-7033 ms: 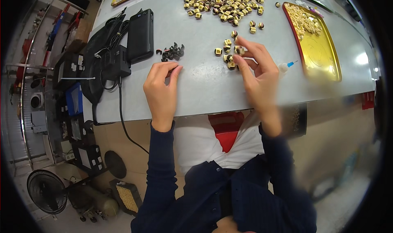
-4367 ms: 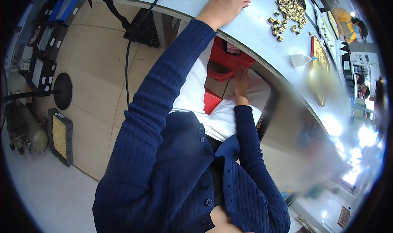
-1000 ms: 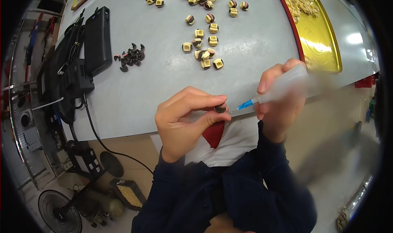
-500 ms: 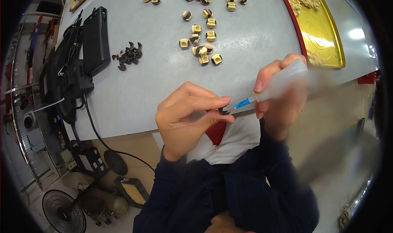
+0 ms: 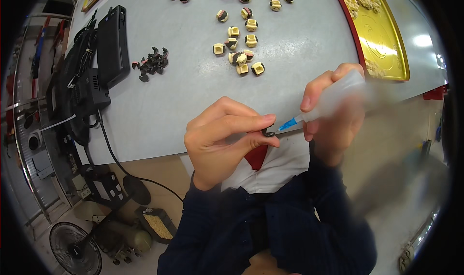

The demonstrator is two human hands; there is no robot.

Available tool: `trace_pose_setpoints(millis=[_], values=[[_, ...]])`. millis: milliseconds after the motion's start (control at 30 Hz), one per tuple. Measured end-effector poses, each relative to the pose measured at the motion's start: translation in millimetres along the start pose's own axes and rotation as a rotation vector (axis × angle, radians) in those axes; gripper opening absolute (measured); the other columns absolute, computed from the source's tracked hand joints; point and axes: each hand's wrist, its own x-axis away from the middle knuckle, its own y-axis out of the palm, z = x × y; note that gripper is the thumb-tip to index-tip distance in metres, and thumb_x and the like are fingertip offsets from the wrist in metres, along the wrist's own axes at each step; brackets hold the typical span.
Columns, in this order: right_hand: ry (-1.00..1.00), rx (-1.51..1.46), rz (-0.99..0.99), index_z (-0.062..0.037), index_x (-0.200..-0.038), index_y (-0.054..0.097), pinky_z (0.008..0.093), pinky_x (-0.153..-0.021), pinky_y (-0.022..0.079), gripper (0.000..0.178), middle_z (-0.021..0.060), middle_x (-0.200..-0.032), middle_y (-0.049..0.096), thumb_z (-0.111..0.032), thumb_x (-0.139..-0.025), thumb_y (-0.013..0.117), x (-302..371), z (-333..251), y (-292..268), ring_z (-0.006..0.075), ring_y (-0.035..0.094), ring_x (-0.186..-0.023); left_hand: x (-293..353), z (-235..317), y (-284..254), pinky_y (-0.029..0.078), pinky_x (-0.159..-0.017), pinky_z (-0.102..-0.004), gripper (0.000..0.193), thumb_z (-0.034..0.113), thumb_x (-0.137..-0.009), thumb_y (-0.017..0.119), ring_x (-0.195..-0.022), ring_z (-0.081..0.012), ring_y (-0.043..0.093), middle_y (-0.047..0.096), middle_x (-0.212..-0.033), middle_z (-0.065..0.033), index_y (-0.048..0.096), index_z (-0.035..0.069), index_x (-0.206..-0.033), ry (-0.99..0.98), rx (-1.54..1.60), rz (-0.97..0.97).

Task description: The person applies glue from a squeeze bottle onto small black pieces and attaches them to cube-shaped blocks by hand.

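Between the thumb and fingertips of my left hand is a small black curved piece, partly covered by the fingers. My right hand grips a translucent white squeeze bottle with a blue needle tip. The tip points left, right beside the black piece; whether it touches cannot be made out. Beyond the hands, small cream-and-black pieces with square recesses lie scattered on the grey table. A small heap of loose black curved pieces lies to the left.
A gold tray with a red edge holds cream pieces at the right. Black boxes and cables occupy the table's left side. On the floor at lower left are a fan and a dark bin of pale grains.
The needle tip and the black piece remain close together, both hands shifting very slightly to the right. My grips are the same.
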Motion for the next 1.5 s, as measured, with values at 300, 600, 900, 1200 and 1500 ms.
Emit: trace_pose_setpoints(millis=[300,600,900,1200,1500], values=[[-0.016,-0.011,0.005,-0.0009,-0.095,0.034,0.0185,-0.036,0.038,0.046,0.0188,-0.069,0.061,-0.046,-0.091,0.045,0.4,1.4,-1.1,0.0089,0.044,-0.038,0.7,-1.0,0.7,0.048,-0.056,-0.0203,0.036,-0.010,-0.057,0.077,-0.066,-0.0114,0.059,0.060,-0.078,-0.0077,0.070,0.002,-0.091,-0.008,0.039,0.018],[-0.026,0.017,0.024,-0.0010,-0.094,0.034,0.0180,-0.035,0.036,0.049,0.0189,-0.069,0.061,-0.048,-0.091,0.045,-0.9,2.1,-5.0,0.0084,0.042,-0.036,-0.7,-0.6,-1.9,0.048,-0.056,-0.0200,0.036,-0.008,-0.057,0.077,-0.065,-0.0108,0.058,0.060,-0.077,-0.0075,0.070,0.001,-0.091,-0.013,0.032,-0.008],[-0.034,0.035,0.040,-0.0008,-0.094,0.034,0.0179,-0.035,0.037,0.048,0.0191,-0.070,0.061,-0.047,-0.091,0.045,0.5,1.5,-1.8,0.0079,0.042,-0.036,1.3,1.3,-1.6,0.048,-0.060,-0.0227,0.032,-0.003,-0.057,0.080,-0.070,-0.0140,0.058,0.059,-0.077,-0.0089,0.068,0.000,-0.087,-0.060,-0.007,-0.043],[-0.028,0.030,0.055,-0.0011,-0.094,0.034,0.0175,-0.036,0.036,0.046,0.0186,-0.070,0.061,-0.046,-0.092,0.045,1.0,1.8,-0.7,0.0076,0.041,-0.037,2.1,0.8,-2.2,0.047,-0.059,-0.0223,0.030,-0.004,-0.058,0.079,-0.070,-0.0139,0.059,0.059,-0.077,-0.0089,0.068,0.000,-0.086,-0.057,-0.019,-0.033],[-0.168,-0.114,0.018,-0.0016,-0.096,0.036,0.0192,-0.052,0.042,0.040,0.0210,-0.083,0.061,-0.040,-0.093,0.045,-11.9,14.6,-23.4,0.0078,0.050,-0.058,-3.3,-0.2,-1.9,0.045,-0.060,-0.0240,0.031,-0.001,-0.058,0.081,-0.069,-0.0145,0.056,0.058,-0.075,-0.0083,0.067,-0.001,-0.086,-0.071,0.058,-0.014]])
